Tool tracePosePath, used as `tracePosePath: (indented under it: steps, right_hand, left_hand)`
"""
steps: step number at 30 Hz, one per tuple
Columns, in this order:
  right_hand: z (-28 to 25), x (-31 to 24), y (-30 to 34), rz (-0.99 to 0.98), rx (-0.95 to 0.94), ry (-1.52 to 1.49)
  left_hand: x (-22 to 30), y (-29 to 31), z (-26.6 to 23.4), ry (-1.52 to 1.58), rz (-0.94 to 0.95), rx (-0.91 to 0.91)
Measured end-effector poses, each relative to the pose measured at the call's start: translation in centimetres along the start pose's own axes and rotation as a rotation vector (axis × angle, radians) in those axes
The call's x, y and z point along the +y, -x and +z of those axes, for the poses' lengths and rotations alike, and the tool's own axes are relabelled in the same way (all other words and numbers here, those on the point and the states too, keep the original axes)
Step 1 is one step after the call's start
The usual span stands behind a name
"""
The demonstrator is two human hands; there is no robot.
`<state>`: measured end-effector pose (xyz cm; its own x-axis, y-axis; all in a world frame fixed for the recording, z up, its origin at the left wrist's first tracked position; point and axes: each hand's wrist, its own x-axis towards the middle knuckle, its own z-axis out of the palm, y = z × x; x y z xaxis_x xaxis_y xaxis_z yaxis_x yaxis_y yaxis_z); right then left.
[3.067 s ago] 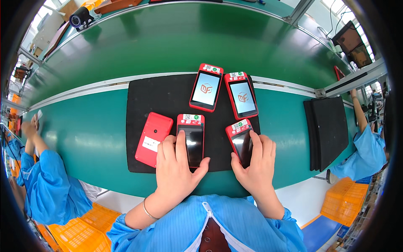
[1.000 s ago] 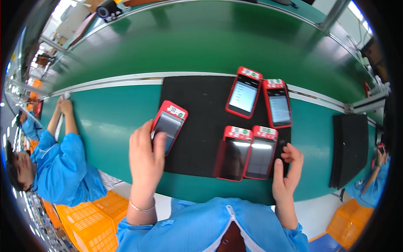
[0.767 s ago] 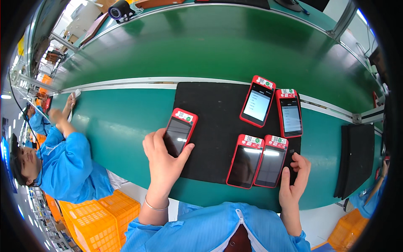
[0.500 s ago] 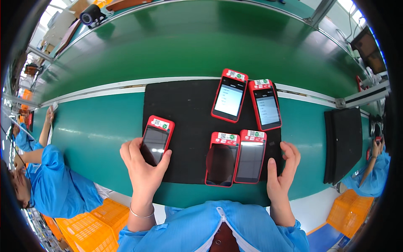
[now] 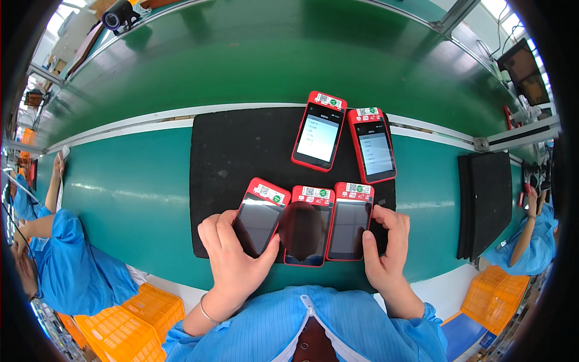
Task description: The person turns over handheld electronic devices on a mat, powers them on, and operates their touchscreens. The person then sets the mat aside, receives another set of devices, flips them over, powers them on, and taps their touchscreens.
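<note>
My left hand (image 5: 235, 253) grips a red handheld terminal (image 5: 260, 218) with a dark screen, thumb on its right side and fingers on its left. It lies tilted on the black mat (image 5: 223, 157), close beside a second dark-screened red terminal (image 5: 306, 226). Against that one, on its right, rests a third red terminal (image 5: 350, 223), also dark. My right hand (image 5: 389, 247) is at this third terminal's right edge, thumb and fingers apart, holding nothing. Farther back lie two red terminals with lit screens, the left one (image 5: 319, 133) and the right one (image 5: 374, 148).
A stack of black mats (image 5: 488, 205) lies on the green table (image 5: 120, 187) at the right. A metal-edged green shelf (image 5: 253, 60) rises behind. Co-workers in blue sit at left (image 5: 84, 259) and right (image 5: 531, 235). Orange crates (image 5: 132, 314) stand below the table.
My left hand has brought its terminal rightward, next to the two near ones. My right hand has moved left to the rightmost near terminal. The view has shifted slightly.
</note>
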<state>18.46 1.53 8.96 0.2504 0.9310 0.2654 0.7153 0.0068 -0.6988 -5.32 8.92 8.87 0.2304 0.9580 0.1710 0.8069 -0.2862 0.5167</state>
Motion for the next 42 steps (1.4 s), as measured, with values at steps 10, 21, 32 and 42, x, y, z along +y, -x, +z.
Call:
tracePosePath:
  steps: [10, 21, 32, 42]
  right_hand:
    - [0.5, 0.3, 0.4, -0.019, 0.041, -0.035]
    - [0.4, 0.5, 0.6, -0.028, 0.042, -0.039]
    - [0.7, -0.5, 0.0, -0.107, -0.067, -0.119]
    - [0.4, -0.7, -1.1, -0.103, -0.167, -0.206]
  left_hand:
    - [0.0, 0.1, 0.3, -0.028, 0.019, 0.021]
    - [0.2, 0.1, 0.6, -0.039, 0.008, 0.02]
    - [-1.0, 0.0, -0.2, -0.072, -0.021, 0.03]
    - [-3.1, 1.3, -3.2, 0.321, -0.101, -0.017]
